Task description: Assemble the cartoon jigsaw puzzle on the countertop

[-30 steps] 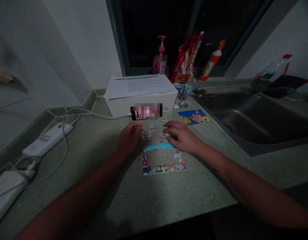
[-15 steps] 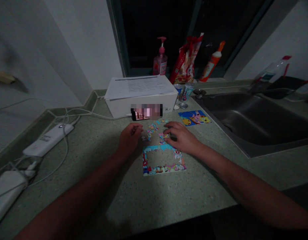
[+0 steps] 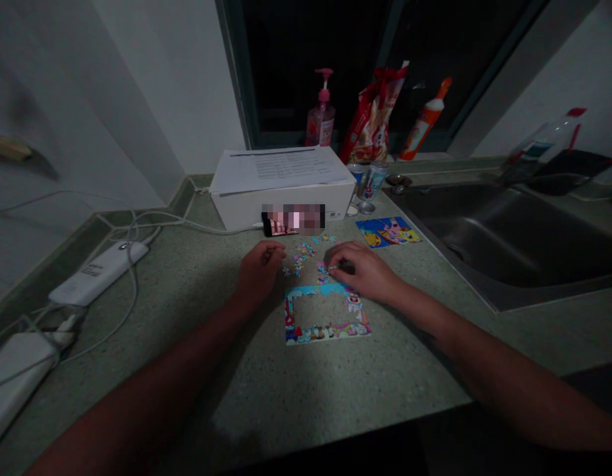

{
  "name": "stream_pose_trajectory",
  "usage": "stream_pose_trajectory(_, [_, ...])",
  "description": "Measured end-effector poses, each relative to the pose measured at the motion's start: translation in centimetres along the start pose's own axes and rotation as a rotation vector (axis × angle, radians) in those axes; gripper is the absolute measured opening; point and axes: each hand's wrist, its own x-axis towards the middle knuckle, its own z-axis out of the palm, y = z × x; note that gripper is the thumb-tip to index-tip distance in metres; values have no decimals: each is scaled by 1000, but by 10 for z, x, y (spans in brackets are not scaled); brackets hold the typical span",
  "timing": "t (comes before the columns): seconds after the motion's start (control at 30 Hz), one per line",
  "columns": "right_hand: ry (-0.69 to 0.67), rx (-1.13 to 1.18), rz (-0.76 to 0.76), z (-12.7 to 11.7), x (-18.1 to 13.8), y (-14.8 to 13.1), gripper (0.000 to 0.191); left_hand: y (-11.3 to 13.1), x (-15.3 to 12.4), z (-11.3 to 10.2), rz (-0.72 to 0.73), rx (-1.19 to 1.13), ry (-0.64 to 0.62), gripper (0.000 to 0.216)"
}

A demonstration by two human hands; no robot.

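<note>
My left hand (image 3: 259,271) is curled in a loose fist at the left of a scatter of small loose jigsaw pieces (image 3: 300,259), and its palm hides whether it holds one. My right hand (image 3: 360,270) rests on the pieces' right side, with thumb and fingertips pinched on a small puzzle piece. Just below both hands lies a partly built rectangular puzzle border (image 3: 325,332) with a bare counter centre. A small printed picture card (image 3: 388,232) lies to the upper right.
A white box (image 3: 236,211) topped with papers (image 3: 280,168) stands behind a phone (image 3: 293,219) with a blurred screen. Right of it are cans (image 3: 372,180) and a steel sink (image 3: 504,244). White power banks (image 3: 97,272) and cables lie at the left.
My right hand's fingers have drawn together onto a piece among the scatter. My left hand has barely moved, and the whole view has shifted slightly.
</note>
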Motion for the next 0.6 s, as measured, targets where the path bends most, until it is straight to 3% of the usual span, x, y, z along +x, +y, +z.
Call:
stream_pose_trajectory(0.27, [-166, 395, 214, -1, -8, -23, 8, 1, -1, 0, 4, -10, -2, 16])
stream_pose_trajectory(0.6, [-375, 510, 263, 5, -17, -50, 4, -1, -1, 0, 27, -14, 3, 16])
